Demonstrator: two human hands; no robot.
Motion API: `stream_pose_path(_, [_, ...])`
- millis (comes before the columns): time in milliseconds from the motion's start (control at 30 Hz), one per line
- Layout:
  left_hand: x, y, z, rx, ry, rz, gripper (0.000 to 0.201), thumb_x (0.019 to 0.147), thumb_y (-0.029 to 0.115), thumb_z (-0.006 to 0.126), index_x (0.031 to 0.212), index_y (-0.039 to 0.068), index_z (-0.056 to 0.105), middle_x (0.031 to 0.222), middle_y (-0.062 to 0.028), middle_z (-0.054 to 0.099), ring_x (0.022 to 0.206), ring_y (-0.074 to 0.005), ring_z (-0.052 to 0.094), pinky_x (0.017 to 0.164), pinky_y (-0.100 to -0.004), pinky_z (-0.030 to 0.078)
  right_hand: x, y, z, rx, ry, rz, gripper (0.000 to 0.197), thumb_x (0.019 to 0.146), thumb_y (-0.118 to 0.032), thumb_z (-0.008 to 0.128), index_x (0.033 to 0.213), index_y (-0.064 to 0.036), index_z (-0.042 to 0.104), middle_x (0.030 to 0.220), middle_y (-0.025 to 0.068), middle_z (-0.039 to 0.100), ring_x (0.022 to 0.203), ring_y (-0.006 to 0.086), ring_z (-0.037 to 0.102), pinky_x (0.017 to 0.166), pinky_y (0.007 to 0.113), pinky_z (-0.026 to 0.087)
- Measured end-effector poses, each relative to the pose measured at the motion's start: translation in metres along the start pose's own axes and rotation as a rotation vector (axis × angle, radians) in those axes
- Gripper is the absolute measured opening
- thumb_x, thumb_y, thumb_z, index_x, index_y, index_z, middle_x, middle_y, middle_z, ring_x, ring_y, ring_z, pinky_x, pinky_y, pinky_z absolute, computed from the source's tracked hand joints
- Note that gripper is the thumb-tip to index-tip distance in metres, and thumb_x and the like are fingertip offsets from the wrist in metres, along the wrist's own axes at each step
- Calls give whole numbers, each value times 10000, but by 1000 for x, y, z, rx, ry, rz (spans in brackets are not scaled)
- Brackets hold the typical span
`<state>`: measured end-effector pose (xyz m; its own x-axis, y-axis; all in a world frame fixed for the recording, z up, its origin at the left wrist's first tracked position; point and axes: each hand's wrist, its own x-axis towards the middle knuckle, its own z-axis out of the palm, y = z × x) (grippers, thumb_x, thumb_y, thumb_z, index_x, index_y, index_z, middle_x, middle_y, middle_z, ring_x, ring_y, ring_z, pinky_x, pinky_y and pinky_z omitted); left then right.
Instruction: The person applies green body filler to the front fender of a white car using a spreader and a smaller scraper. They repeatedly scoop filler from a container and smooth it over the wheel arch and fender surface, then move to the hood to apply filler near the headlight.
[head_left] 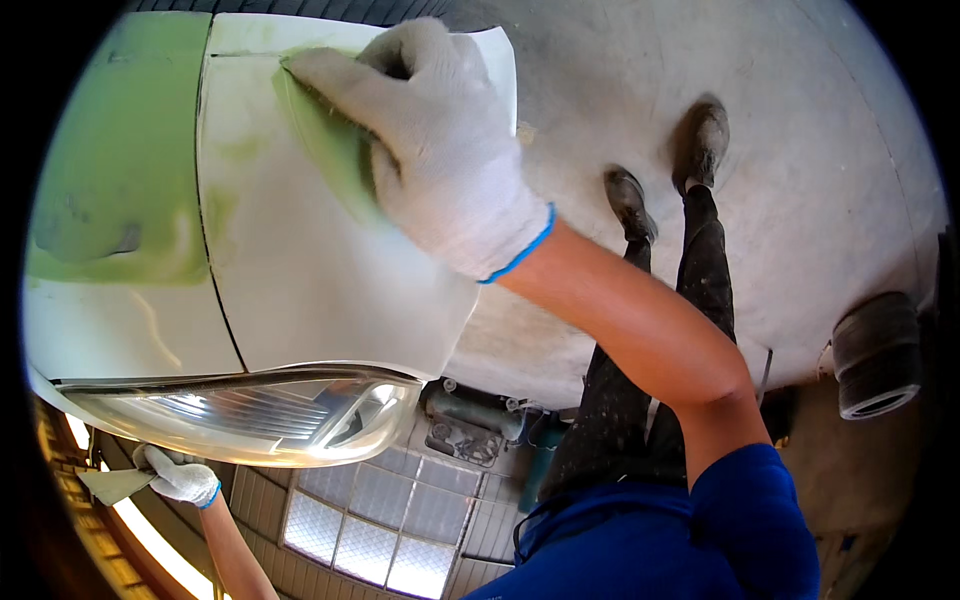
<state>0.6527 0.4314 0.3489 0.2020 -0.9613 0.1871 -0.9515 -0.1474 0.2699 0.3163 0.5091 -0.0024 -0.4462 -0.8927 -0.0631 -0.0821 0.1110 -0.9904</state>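
My right hand (450,140), in a white knit glove with a blue cuff, is closed at a white car body panel (300,290). Its fingers grip what looks like a thin flat spreader (330,150), green-smeared and lying against the panel; the fingers hide part of it. Pale green filler is smeared around it. Low at the left, my left hand (183,480), gloved the same way, is closed on the narrow end of a pale, flat, wedge-shaped putty knife (115,485). That blade is held apart from the car.
A broad green filler patch (120,150) covers the panel left of the seam. A clear headlight (250,410) borders the panel. Stacked tires (877,355) stand on the concrete floor (800,180) at the right. Machinery with a tank (475,415) sits beyond the headlight, near a window (380,520).
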Motion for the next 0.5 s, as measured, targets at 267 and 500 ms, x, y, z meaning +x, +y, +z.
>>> stream_pose_path(267, [-4,2,1,-11,-22,-8,211,978,194,572,812,165,445,569,85,285,435,-30,260,376,-218,217,-48,0,-10,49,-84,-24,450,797,-39,625,1187,-243,722,983,69,582,890,293,543,763,421,487])
stream_pose_path(500, [-3,8,5,-14,-11,-36,245,977,197,574,794,166,414,557,92,290,427,-20,255,374,-220,208,-8,11,-18,-37,-26,-41,451,801,1,587,1161,-225,735,964,79,583,871,309,550,756,411,494])
